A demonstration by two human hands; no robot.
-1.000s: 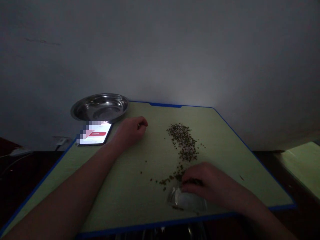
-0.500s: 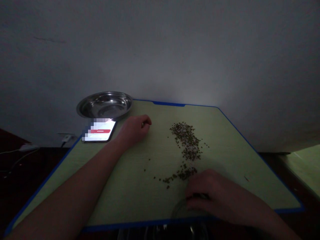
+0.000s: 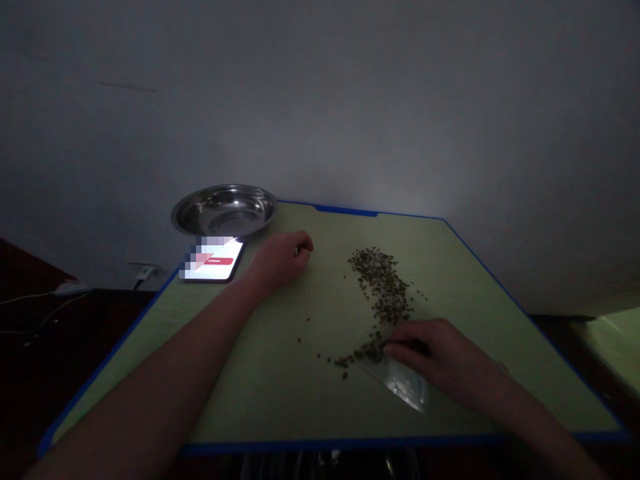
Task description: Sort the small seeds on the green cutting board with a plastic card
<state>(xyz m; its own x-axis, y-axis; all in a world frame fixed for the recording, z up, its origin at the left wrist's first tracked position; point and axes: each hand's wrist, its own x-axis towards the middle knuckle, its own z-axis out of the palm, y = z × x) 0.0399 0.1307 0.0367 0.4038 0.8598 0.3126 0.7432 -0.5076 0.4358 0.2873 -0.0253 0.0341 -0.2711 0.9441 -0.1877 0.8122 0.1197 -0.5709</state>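
My right hand (image 3: 425, 347) pinches a clear plastic bag (image 3: 407, 385) between thumb and fingers, low over the table. The bag lies slanted toward the front, its upper end by the near tip of a spread of small dark greenish grains (image 3: 383, 280), some mixed with whitish bits. A few strays are scattered to the left of that spread. On the left half of the table rests my left hand (image 3: 285, 260), fingers curled closed. Whatever it may hold is hidden inside the curl. The grains lie to its right, apart from it.
A shiny steel basin (image 3: 225, 212) stands at the back left corner. In front of it lies a phone (image 3: 213, 261) with a lit screen. The pale green table (image 3: 280, 387) has a blue rim and meets a grey wall. White cables (image 3: 73, 288) hang off to the left.
My right hand has moved up and away from the front edge, bringing the plastic bag beside the grains. My left hand stays curled on the table. The view has shifted slightly.
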